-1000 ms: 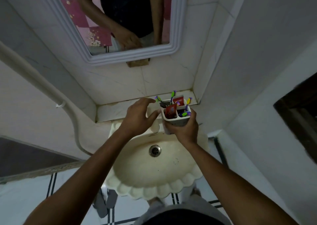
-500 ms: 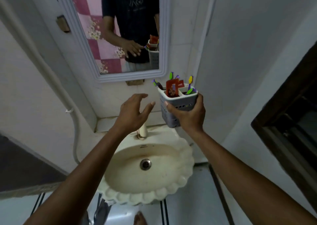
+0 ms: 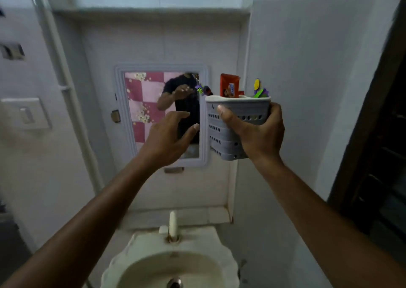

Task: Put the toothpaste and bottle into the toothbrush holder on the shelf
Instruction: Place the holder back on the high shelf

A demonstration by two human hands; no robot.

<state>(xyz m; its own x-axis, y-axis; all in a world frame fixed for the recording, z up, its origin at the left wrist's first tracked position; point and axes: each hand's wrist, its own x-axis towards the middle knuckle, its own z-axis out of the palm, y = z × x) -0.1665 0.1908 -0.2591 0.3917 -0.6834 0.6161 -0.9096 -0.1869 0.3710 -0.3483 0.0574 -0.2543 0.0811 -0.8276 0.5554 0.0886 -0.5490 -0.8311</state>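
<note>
Our right hand clasps the toothbrush holder upright, the red toothpaste standing out above its rim, while our left hand waits empty and spread just beside it, and the shelf lies well above the grip, over the mirror.

You've lifted the toothbrush holder off the ledge behind the sink with your right hand, now up level with the mirror; your left hand rose alongside, open.
</note>
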